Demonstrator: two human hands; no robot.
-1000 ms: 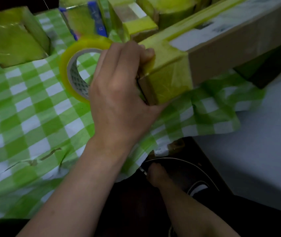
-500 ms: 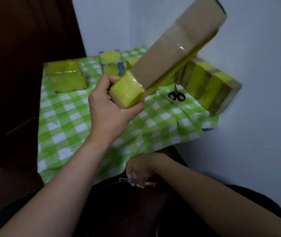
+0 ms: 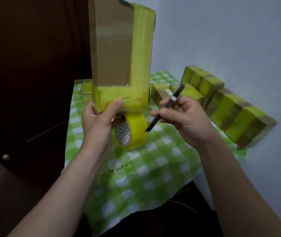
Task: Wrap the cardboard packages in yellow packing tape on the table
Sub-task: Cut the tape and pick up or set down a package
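Upright package (image 3: pixel 112 48), tape roll (image 3: pixel 136 132), apparent cutter (image 3: pixel 177 92)

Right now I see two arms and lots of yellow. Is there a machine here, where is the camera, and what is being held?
There is no machine. These are a person's bare arms, seen from a camera worn on the head that looks forward and down.

The left hand grips the bottom end of a tall cardboard package and holds it upright above the table. The package is partly covered in yellow tape. A tape roll hangs just under it.

The right hand holds a cutter knife, with the blade tip at the roll's edge. I cannot tell whether the blade touches the roll.

A green checked cloth covers the table. More taped packages lie along the wall on the right.
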